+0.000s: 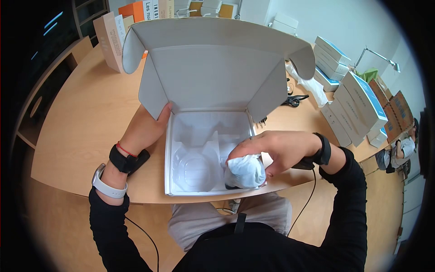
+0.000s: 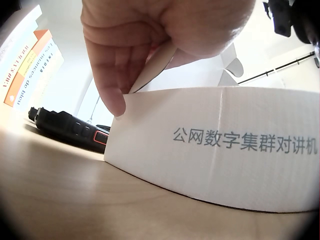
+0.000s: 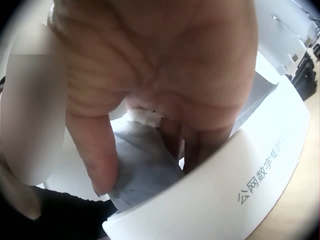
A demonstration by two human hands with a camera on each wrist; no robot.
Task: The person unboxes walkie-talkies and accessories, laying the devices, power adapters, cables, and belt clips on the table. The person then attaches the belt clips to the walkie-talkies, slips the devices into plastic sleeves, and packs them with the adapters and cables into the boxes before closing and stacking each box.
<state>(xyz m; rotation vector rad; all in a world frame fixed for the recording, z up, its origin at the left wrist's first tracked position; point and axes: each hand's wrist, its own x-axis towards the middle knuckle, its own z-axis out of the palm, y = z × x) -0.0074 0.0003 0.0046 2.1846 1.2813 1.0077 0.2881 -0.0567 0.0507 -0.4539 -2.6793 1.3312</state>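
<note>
A white cardboard box (image 1: 168, 163) stands at the table's near edge, its grey-lined lid (image 1: 208, 77) raised. Inside is a white molded tray (image 1: 195, 170); its left recess shows bare. My left hand (image 1: 147, 124) grips the box's rear left corner by the side flap, the thumb showing at the flap's lower edge. In the left wrist view a fingertip presses that corner beside the printed wall (image 2: 215, 145). My right hand (image 1: 283, 147) holds a bundle in whitish wrapping (image 1: 247, 172) over the tray's front right recess, fingers and thumb around it. The wrapping hides its contents.
Books (image 1: 145, 11) stand at the back left. White boxes (image 1: 353, 106) are stacked at the right, beside a crumpled white bag (image 1: 312, 86) and a black cable (image 1: 294, 100). Behind the box lies a black handheld device (image 2: 70, 130). Thin cables run from both wrists.
</note>
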